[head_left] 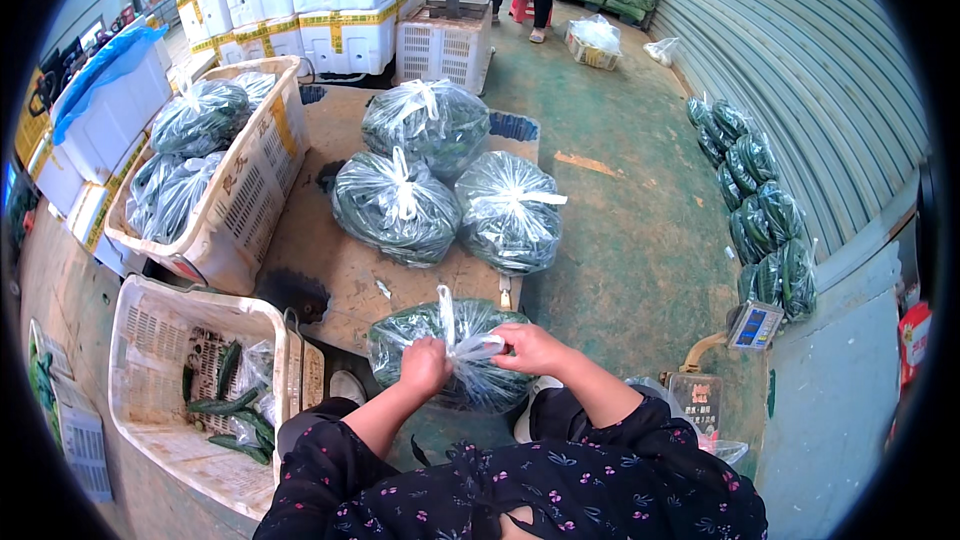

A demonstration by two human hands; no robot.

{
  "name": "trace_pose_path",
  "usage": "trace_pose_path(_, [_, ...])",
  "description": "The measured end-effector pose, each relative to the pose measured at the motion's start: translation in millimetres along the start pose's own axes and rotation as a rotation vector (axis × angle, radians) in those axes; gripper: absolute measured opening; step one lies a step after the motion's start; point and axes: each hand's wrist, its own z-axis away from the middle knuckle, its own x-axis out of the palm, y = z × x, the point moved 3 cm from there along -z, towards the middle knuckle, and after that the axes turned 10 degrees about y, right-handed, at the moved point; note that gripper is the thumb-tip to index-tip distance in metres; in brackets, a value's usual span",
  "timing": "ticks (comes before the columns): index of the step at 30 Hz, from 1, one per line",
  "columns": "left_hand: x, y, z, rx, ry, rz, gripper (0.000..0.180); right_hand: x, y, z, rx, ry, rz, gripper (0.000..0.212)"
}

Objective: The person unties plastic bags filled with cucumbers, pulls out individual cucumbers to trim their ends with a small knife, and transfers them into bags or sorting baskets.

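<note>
Left hand (425, 365) clenched on twisted neck of clear bag of cucumbers (455, 352). Right hand (530, 348) grasps same neck. Bag rests at near edge of wooden board (330, 260), three tied bags (440, 180) beyond.

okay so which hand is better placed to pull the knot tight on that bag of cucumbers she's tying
Probably the right hand: it grips the loose twisted end of the clear bag, free to pull outward. The left hand pinches the neck close to the cucumbers, better suited to hold it steady.
</note>
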Motion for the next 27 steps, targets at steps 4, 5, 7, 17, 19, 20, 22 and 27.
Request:
trace_pose_path(4, [-3, 0, 0, -0.019, 0.005, 0.037, 0.012, 5, 3, 2, -0.006, 0.012, -0.018, 0.024])
trace_pose_path(5, [-3, 0, 1, -0.018, 0.004, 0.037, 0.012, 7, 3, 2, -0.004, 0.012, -0.019, 0.024])
trace_pose_path(7, [-1, -1, 2, -0.011, 0.028, 0.027, 0.012, 11, 1, 1, 0.015, 0.001, -0.039, 0.025])
trace_pose_path(17, [5, -3, 5, -0.109, -0.233, 0.075, 0.017, 16, -17, 0, -0.090, -0.048, -0.032, 0.018])
trace_pose_path(19, [5, -3, 4, -0.105, -0.177, 0.064, 0.012, 17, -16, 1, -0.125, -0.034, -0.082, 0.018])
trace_pose_path(20, [5, -3, 4, -0.105, -0.177, 0.064, 0.012, 17, -16, 1, -0.125, -0.034, -0.082, 0.018])
trace_pose_path(22, [5, -2, 4, -0.108, -0.248, 0.064, 0.012, 16, -14, 1, -0.091, -0.006, -0.083, 0.017])
trace_pose_path(27, [4, 0, 4, -0.092, -0.204, 0.043, 0.012, 21, -3, 1, -0.028, -0.020, -0.021, 0.021])
